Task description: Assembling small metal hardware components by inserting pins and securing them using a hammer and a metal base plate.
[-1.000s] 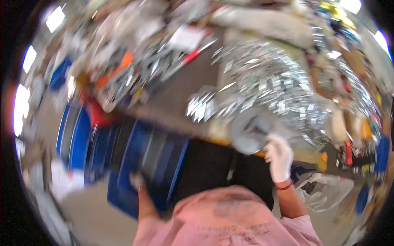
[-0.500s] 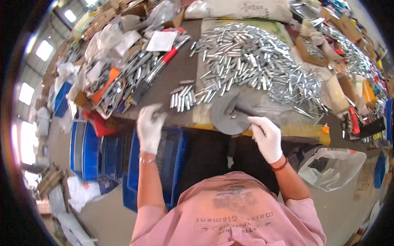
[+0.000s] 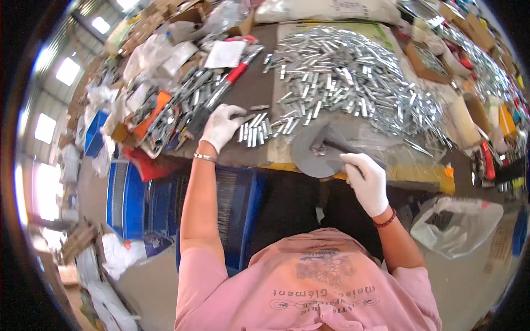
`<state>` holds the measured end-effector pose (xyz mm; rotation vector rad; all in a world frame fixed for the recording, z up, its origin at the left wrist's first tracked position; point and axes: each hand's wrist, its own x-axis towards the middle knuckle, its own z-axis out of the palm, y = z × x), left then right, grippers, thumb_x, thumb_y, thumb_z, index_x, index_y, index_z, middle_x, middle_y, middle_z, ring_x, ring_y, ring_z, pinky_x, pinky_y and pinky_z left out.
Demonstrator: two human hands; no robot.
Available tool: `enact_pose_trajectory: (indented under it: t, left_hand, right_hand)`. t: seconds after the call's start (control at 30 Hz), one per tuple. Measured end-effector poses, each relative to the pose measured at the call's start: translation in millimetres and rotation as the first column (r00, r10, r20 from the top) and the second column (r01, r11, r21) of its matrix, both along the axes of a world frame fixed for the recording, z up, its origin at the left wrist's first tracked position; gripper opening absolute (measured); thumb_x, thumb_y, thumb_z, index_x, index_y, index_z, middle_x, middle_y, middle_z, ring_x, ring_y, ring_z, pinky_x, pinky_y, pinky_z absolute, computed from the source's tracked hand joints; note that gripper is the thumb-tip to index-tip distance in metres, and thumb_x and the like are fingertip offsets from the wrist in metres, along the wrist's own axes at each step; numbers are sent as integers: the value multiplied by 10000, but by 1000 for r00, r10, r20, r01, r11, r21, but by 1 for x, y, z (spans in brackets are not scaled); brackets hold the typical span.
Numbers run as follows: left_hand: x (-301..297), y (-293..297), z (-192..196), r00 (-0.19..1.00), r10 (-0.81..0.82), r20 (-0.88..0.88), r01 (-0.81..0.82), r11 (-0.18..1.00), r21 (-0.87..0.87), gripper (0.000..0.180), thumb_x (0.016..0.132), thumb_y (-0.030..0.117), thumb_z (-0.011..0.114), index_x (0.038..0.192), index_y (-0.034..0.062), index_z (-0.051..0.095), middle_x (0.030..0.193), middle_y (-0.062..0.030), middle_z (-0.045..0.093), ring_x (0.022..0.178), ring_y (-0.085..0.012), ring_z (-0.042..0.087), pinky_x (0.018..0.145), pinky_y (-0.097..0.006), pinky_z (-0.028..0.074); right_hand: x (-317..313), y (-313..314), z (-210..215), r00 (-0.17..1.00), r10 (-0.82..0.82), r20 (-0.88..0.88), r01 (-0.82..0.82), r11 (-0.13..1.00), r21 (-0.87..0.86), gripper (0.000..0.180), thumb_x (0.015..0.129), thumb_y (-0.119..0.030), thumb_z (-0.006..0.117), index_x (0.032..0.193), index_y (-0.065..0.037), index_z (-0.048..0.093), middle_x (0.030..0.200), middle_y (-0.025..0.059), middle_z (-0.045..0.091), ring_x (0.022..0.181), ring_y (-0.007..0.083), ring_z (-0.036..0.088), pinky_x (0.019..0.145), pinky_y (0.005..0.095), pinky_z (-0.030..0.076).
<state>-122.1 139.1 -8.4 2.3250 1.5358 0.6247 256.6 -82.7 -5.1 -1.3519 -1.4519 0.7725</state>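
My left hand (image 3: 221, 126), in a white glove, reaches onto the dark workbench (image 3: 243, 91) and touches a small row of short silver metal pieces (image 3: 255, 132). My right hand (image 3: 365, 181), also gloved, grips the dark handle (image 3: 346, 148) of a tool that lies over a round grey metal disc (image 3: 309, 151) at the bench's near edge. Behind both hands spreads a large heap of silver metal pieces (image 3: 353, 83).
Tools with red and orange handles (image 3: 182, 105) and plastic bags clutter the bench's left side. Blue plastic crates (image 3: 132, 193) stand under the bench on the left. A clear plastic bag (image 3: 455, 226) lies on the floor to the right. Cardboard boxes (image 3: 469, 33) line the far right.
The view has steadied and swung down. My left hand rose from beside the blue crates onto the bench and reached the small silver pieces. My right hand stayed at the disc's handle.
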Motion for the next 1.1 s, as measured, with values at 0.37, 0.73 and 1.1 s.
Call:
enact_pose_trajectory:
  t: [0.37,0.73,1.1]
  left_hand:
    - [24,-32,42,993,34,112,-45,994,97,88,928,38,727,997,-16,714,1024,-145,701,1005,-288,670,946,-391,511]
    - [135,-150,45,937,-345,63,329,927,181,60,836,95,787,862,99,732,918,-111,676,926,-357,659,837,-473,534]
    - [130,-147,30,938,-311,154,282,941,187,136,824,150,820,936,98,762,893,-104,684,896,-344,664,827,-453,525]
  right_hand:
    - [64,-5,30,851,-245,465,122,953,279,107,888,-146,759,994,-146,772,922,85,715,858,314,716,745,389,586]
    - [154,42,18,347,-162,924,292,955,58,113,905,-104,643,898,-72,752,954,142,710,900,347,746,791,464,615]
    - [171,41,41,543,34,839,174,973,-152,115,882,-175,677,922,-89,744,1007,165,727,956,381,727,848,465,590]
